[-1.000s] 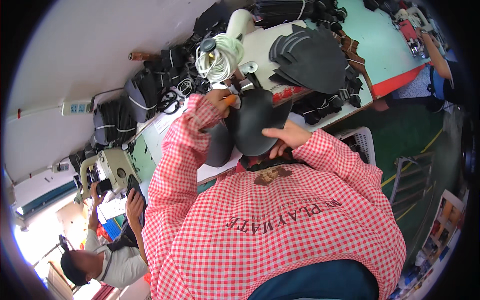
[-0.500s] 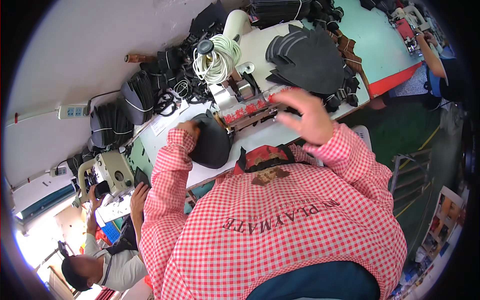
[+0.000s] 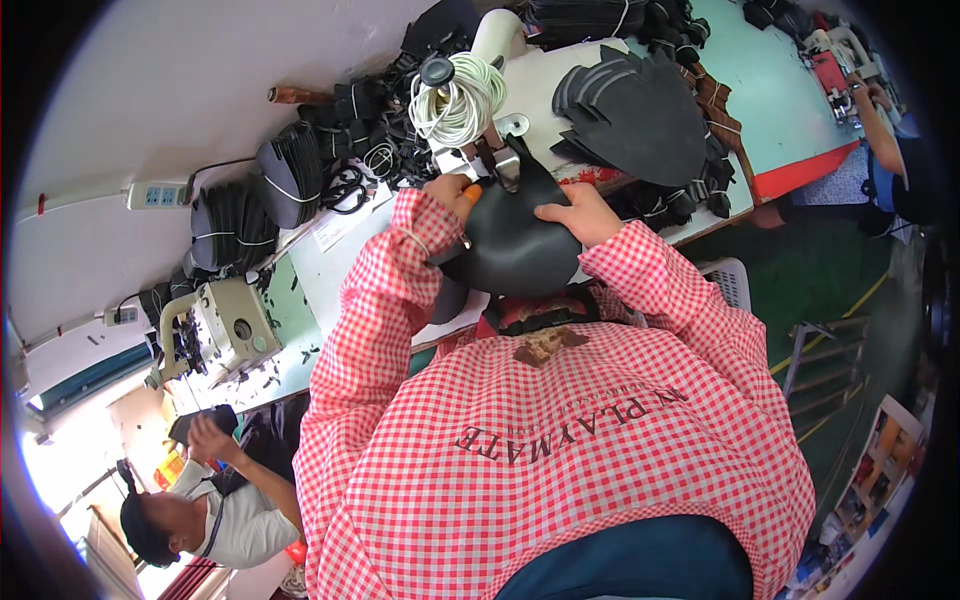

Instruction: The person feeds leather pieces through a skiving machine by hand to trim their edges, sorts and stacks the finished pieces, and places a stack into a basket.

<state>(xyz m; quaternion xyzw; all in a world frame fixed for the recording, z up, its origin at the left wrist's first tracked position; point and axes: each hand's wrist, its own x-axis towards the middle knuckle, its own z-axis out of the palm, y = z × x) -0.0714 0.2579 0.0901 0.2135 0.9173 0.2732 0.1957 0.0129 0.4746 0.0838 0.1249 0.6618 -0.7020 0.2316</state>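
A smooth black leather-like panel (image 3: 522,245) is held up at the front of the machine (image 3: 497,170), bent into a curve. My left hand (image 3: 452,196) grips its left edge, fingers closed, with an orange cover on one finger. At the right edge, my right hand (image 3: 585,214) pinches the panel, thumb on top. The panel's upper end reaches the machine's metal parts, and it hides most of the red-marked front; whether it is fed in, I cannot tell. Beneath, part of another dark panel (image 3: 448,301) lies on the white tabletop (image 3: 312,272).
A coil of white cable (image 3: 455,105) hangs on the machine. Fanned black panels (image 3: 640,120) lie to its right; tied black bundles (image 3: 290,175) line the wall. At left, a co-worker (image 3: 235,520) handles a black piece near another machine (image 3: 235,325). A white crate (image 3: 728,283) stands at right.
My right hand has come down onto the panel. The panel has moved right and up to the machine, held by both hands. The co-worker's hands have left their machine.
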